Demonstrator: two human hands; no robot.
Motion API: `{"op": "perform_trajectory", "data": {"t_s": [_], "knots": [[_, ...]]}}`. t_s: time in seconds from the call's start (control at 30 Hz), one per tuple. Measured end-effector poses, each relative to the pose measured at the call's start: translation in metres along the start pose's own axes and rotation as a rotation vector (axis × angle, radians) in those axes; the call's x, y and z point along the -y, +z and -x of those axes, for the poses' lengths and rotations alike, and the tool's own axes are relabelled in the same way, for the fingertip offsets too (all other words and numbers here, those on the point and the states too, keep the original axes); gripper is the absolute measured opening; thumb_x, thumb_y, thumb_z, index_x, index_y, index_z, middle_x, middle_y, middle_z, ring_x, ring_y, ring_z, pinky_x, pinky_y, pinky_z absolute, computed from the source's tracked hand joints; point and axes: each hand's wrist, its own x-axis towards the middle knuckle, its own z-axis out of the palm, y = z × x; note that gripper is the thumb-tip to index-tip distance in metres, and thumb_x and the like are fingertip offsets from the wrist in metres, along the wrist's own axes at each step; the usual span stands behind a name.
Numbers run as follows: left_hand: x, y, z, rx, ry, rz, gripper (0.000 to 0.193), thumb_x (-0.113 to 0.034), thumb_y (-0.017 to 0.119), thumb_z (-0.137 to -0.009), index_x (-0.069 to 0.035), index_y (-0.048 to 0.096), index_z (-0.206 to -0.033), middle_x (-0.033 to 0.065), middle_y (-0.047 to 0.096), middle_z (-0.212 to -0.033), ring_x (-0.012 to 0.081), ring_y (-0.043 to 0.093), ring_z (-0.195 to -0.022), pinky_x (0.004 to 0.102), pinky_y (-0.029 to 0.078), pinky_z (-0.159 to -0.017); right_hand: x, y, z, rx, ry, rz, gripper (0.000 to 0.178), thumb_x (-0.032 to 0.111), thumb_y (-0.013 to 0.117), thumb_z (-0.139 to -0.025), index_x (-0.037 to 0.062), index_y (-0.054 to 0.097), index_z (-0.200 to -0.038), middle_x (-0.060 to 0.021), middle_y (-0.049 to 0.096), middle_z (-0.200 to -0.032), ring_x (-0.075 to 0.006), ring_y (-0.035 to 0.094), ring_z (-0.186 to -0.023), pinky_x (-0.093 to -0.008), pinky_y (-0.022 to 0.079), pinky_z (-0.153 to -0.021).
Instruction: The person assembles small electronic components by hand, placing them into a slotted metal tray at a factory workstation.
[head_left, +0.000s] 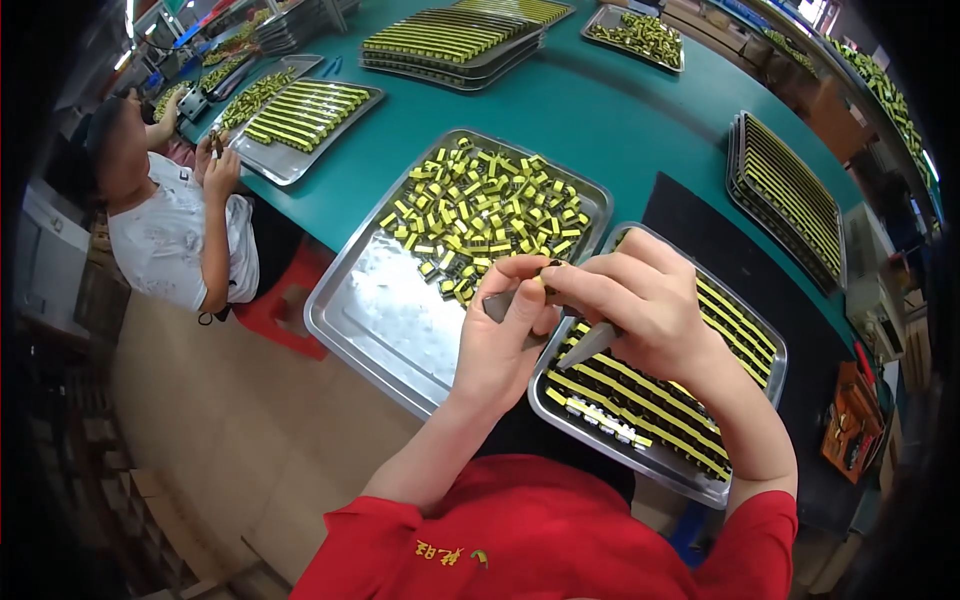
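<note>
At centre, the left hand (505, 340) and right hand (640, 300) pinch a small electronic component (542, 281), mostly hidden by fingertips; the right also grips a grey pointed tool (588, 345). They partly block the loose-parts tray (370, 315) and, lower right, the row-filled tray (690, 483). A co-worker (180, 240) sits left. Yellow lettering (438, 553) marks the red shirt (560, 535).

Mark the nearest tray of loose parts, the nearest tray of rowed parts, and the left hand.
Loose-parts tray (375, 310): head view, bare metal base.
Rowed-parts tray (630, 455): head view, near wall.
Left hand (495, 350): head view, middle of hand.
</note>
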Motion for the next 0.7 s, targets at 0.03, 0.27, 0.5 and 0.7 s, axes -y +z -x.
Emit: {"op": "perform_trajectory", "data": {"t_s": [0.03,0.27,0.5,0.7], "knots": [[-0.001,-0.001,0.000,0.006,0.006,0.000,0.031,-0.015,0.064,-0.089,-0.004,0.050,-0.114,0.0018,0.058,-0.095,0.0054,0.050,-0.073,0.0188,0.044,-0.067,-0.001,0.001,0.001,0.011,0.011,0.005,0.037,0.004,0.072,-0.061,0.0104,0.067,-0.098,-0.0009,0.063,-0.077,-0.0184,0.049,-0.059,-0.0288,0.040,-0.052],[-0.012,0.002,0.005,0.006,0.166,-0.374,0.028,0.000,0.060,-0.088,-0.003,0.052,-0.114,0.0017,0.058,-0.100,0.0083,0.055,-0.093,0.0226,0.044,-0.084,0.006,0.004,0.004,0.028,0.373,-0.443,0.037,-0.004,0.071,-0.070,0.0055,0.059,-0.104,-0.0034,0.062,-0.084,-0.0095,0.058,-0.071,-0.0212,0.035,-0.051],[-0.008,-0.002,0.010,-0.002,0.129,-0.255,0.027,-0.002,0.057,-0.091,-0.004,0.051,-0.117,0.0020,0.058,-0.102,0.0067,0.056,-0.091,0.0200,0.046,-0.078,0.010,0.008,0.008,0.012,0.540,-0.583,0.035,-0.002,0.070,-0.072,0.0056,0.059,-0.104,-0.0011,0.062,-0.083,-0.0047,0.053,-0.066,-0.0201,0.031,-0.050],[-0.003,0.001,0.002,0.017,0.127,-0.262,0.028,-0.003,0.056,-0.092,-0.003,0.050,-0.119,0.0031,0.058,-0.103,0.0065,0.055,-0.088,0.0193,0.045,-0.075,0.000,0.012,0.015,-0.001,0.562,-0.627,0.022,0.004,0.069,-0.077,0.0045,0.062,-0.098,0.0002,0.064,-0.081,-0.0048,0.043,-0.062,-0.0219,0.031,-0.052]]}}
